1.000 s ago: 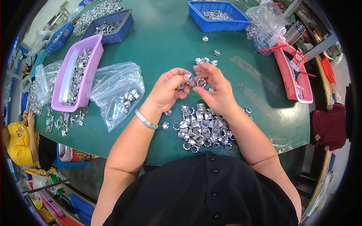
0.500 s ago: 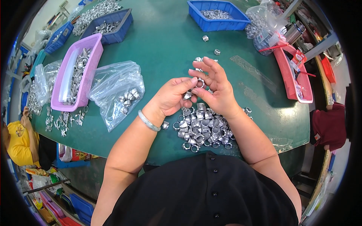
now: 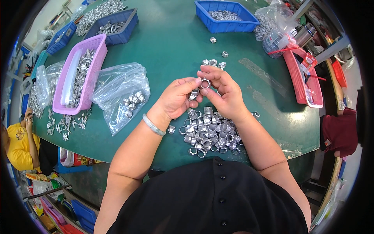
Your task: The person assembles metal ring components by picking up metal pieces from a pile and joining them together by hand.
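Note:
Between my two hands is a silver metal ring [image 3: 205, 83], its round opening facing me. The thumb and fingertips of my right hand [image 3: 225, 93] pinch its right side. My left hand [image 3: 180, 97] has its thumb at the ring's left edge, while its curled fingers keep more silver rings [image 3: 193, 94] against the palm. Right below my hands lies a heap of similar silver rings [image 3: 212, 132] on the green table. One loose ring [image 3: 171, 129] rests beside my left wrist. A few others [image 3: 212, 62] sit just beyond my fingertips.
A clear plastic bag [image 3: 122, 87] holding several rings lies left, beside a pink basket [image 3: 99, 50] of metal parts. Blue trays [image 3: 230, 27] stand at the back. A red-pink basket [image 3: 298, 84] is at right. People in yellow [image 3: 21, 146] and maroon [image 3: 343, 130] sit at the sides.
The raised fingers of my right hand have come down and closed around the ring. The ring has shifted slightly left and turned its opening more toward me.

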### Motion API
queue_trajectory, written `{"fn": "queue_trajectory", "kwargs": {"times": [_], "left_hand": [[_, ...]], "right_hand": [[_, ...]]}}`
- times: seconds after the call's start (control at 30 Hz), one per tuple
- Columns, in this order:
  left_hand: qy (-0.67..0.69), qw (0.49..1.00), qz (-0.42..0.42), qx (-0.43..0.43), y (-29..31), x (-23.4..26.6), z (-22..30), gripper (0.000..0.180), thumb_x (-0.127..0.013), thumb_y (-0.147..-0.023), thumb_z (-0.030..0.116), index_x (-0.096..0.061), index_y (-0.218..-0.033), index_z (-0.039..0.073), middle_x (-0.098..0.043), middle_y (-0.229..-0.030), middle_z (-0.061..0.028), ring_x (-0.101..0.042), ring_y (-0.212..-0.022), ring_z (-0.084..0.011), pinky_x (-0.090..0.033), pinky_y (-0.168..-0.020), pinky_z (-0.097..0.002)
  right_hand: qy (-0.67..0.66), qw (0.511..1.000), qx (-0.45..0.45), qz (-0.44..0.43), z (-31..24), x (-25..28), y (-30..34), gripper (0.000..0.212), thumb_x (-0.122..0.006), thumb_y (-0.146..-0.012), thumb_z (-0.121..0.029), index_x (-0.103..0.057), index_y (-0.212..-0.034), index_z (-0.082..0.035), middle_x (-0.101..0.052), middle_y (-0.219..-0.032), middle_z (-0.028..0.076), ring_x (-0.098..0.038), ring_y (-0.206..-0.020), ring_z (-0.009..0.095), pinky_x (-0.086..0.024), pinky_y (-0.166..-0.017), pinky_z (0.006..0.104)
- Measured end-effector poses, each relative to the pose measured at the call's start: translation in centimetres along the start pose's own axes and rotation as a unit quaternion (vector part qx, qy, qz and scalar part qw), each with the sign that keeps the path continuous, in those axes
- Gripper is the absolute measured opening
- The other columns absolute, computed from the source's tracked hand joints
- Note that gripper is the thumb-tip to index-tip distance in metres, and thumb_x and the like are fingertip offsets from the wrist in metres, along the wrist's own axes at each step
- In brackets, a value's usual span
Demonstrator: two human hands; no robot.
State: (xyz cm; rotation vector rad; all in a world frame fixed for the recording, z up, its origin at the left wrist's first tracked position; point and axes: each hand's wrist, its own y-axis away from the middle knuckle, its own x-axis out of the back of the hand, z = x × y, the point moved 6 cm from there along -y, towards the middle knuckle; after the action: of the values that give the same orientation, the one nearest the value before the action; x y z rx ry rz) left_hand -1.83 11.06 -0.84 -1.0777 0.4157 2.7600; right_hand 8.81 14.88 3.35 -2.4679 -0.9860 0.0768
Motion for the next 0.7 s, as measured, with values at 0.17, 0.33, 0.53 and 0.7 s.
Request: {"fn": "queue_trajectory", "kwargs": {"times": [0.17, 0.33, 0.53, 0.7], "left_hand": [[-0.007, 1.0, -0.003, -0.012, -0.1, -0.3, 0.0, 0.02, -0.054, -0.089, 0.025, -0.061, -0.089, 0.006, -0.057, -0.075, 0.0009, -0.052, -0.063, -0.0071, -0.04, -0.049, -0.0187], [-0.026, 0.998, 0.041, -0.025, -0.1, 0.3, 0.0, 0.022, -0.05, -0.091, 0.025, -0.059, -0.091, 0.005, -0.058, -0.075, -0.0014, -0.054, -0.062, -0.0079, -0.041, -0.048, -0.0186], [0.007, 0.999, 0.007, -0.03, 0.0, -0.2, 0.1, 0.02, -0.053, -0.09, 0.023, -0.059, -0.092, 0.005, -0.058, -0.076, -0.0012, -0.054, -0.063, -0.0083, -0.042, -0.049, -0.0186], [0.026, 0.999, 0.032, -0.027, -0.1, 0.1, 0.1, 0.016, -0.054, -0.089, 0.02, -0.059, -0.091, 0.005, -0.059, -0.078, -0.0021, -0.054, -0.064, -0.0084, -0.043, -0.049, -0.0187]], "right_hand": [[-0.007, 0.999, -0.005, 0.039, 0.4, 0.6, 0.0, 0.026, -0.056, -0.078, 0.008, -0.052, -0.103, 0.003, -0.044, -0.124, 0.015, -0.052, -0.109, 0.022, -0.045, -0.089, 0.0315], [0.011, 0.998, -0.044, 0.044, 0.6, 0.9, 0.0, 0.022, -0.059, -0.079, 0.003, -0.055, -0.1, 0.002, -0.05, -0.116, 0.013, -0.054, -0.102, 0.018, -0.047, -0.084, 0.0289], [-0.136, 0.983, -0.11, 0.055, 1.5, 0.9, 0.1, 0.022, -0.061, -0.081, -0.002, -0.056, -0.102, 0.002, -0.054, -0.111, 0.007, -0.057, -0.093, 0.013, -0.047, -0.081, 0.0251], [-0.142, 0.981, -0.122, 0.048, 1.7, 0.9, 0.1, 0.021, -0.061, -0.081, -0.002, -0.057, -0.101, 0.003, -0.053, -0.112, 0.007, -0.057, -0.092, 0.012, -0.047, -0.08, 0.024]]}}
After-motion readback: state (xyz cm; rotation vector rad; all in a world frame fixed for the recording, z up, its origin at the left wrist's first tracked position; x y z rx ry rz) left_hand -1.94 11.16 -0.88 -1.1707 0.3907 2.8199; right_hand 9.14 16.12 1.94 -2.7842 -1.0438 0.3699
